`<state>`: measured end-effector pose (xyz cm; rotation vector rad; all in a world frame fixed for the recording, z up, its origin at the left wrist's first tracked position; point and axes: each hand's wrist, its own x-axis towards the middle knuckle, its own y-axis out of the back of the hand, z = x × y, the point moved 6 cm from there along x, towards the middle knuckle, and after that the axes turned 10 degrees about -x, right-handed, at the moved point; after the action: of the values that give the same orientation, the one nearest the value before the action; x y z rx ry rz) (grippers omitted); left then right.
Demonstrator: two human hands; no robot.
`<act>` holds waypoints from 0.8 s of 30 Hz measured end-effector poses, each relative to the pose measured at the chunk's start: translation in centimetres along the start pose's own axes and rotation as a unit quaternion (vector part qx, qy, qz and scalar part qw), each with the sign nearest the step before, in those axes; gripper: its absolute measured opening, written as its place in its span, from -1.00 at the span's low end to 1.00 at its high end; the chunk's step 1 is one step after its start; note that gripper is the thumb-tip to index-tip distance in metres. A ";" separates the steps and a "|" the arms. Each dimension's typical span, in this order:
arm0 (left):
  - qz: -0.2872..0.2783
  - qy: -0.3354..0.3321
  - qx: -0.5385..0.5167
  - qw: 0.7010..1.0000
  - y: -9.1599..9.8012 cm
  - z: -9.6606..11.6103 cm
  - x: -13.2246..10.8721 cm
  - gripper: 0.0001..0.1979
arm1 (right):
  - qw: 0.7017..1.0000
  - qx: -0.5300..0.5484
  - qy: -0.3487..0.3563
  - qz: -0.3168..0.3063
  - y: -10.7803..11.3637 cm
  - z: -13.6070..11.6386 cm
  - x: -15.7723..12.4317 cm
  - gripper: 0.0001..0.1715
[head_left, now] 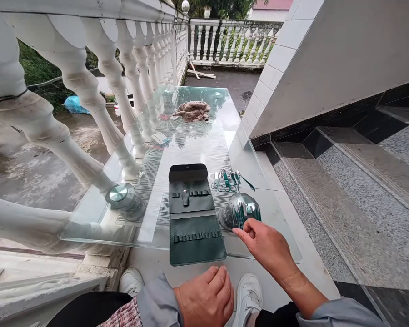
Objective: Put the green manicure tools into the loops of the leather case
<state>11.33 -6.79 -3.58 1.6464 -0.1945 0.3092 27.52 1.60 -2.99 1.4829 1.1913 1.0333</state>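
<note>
A dark green folding tool case [196,238] lies spread on the glass table, its rows of elastic loops holding nothing. My left hand [206,295] is in front of its near edge, fingers curled together, and what is inside them is hidden. To the case's right, my right hand [266,245] pinches thumb and fingers over several slim green-and-silver tools [240,217] near the round metal cap; whether it grips one is unclear. Farther back sit nail clippers [226,180], small scissors [218,185] and a dark green-handled tool [247,182].
The glass table [276,213] rests on round metal-capped supports, one cap [121,193] at left. A crumpled brown cloth [192,111] and a small card [160,138] lie farther back. White balusters [78,86] line the left; stone steps [347,181] rise at right.
</note>
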 end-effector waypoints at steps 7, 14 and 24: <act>0.005 -0.002 -0.003 1.000 0.2 0.0 0.0 -0.70 | 0.999 -0.039 -0.004 -0.007 -0.2 0.0 0.1 -0.62; 0.024 0.008 -0.005 1.000 0.1 0.0 -0.1 -0.71 | 0.999 -0.037 -0.011 -0.013 -0.3 0.1 0.1 -0.63; 0.008 0.008 -0.005 1.000 -0.3 0.0 -0.1 -0.71 | 1.000 -0.027 0.001 0.012 -0.3 0.0 -0.2 -0.63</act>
<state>11.29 -6.78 -3.89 1.6326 -0.1966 0.3327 27.39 1.47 -3.29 1.4565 1.1409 1.0760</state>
